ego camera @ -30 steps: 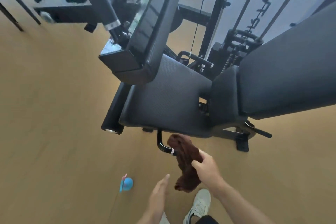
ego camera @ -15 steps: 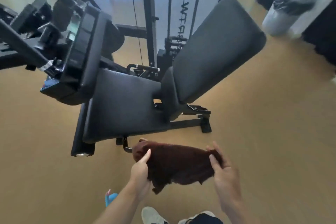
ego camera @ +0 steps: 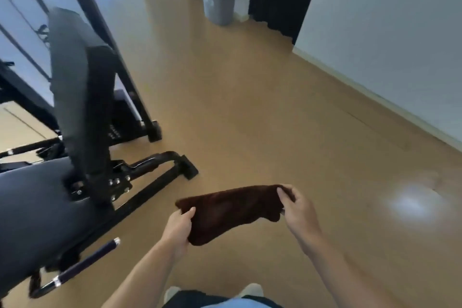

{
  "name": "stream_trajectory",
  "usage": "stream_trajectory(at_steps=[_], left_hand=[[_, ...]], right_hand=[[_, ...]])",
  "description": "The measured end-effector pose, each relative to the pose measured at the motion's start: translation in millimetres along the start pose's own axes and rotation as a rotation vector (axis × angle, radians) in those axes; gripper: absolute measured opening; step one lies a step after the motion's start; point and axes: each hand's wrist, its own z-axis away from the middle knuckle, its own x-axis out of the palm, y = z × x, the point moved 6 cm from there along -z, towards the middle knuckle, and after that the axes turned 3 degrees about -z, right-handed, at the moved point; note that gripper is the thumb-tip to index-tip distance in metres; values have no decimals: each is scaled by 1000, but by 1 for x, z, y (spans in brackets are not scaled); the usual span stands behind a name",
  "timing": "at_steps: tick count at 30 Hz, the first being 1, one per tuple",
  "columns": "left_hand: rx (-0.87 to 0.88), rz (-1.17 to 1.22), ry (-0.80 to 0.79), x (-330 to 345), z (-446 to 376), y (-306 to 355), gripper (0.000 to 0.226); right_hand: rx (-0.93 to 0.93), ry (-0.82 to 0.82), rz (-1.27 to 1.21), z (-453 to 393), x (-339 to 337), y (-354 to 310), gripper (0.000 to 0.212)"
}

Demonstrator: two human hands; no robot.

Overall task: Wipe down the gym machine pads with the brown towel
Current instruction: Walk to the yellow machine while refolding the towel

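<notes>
Over tan floor (ego camera: 262, 120) beside the padded black bench (ego camera: 32, 205), my left hand (ego camera: 178, 226) and right hand (ego camera: 296, 204) each pinch the plush brown towel (ego camera: 230, 210).

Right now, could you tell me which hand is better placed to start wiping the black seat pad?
Probably the left hand: it grips the brown towel on the side nearest the black seat pad.

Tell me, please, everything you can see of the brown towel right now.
The brown towel is dark, plush-looking cloth, stretched out in the air above the tan floor, with its lower edge sagging. The left hand grips its near-left end and the right hand pinches its far-right corner. It touches no pad of the machine.
</notes>
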Motion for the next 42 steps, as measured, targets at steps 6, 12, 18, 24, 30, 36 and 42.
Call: stream_trajectory(at_steps=[6,12,18,24,30,36,42], left_hand=[[127,-474,-294,164,18,40,27],[495,-1089,-793,351,69,87,24],[677,-1623,-1262,503,89,83,30],[812,-1993,-1529,610,105,86,24],[791,-2138,-1714,700,163,44,29],[889,-2159,-1817,804,223,-39,41],[889,-1911,-1735,900,295,-120,37]], right_hand=[[68,293,-7,-21,-139,31,12],[203,305,77,-35,-218,66,38],[69,121,210,-93,-291,28,70],[212,147,194,-104,-366,44,69],[303,384,182,-75,-433,85,32],[328,528,-23,-32,-539,143,21],[388,709,-124,23,-659,191,12]])
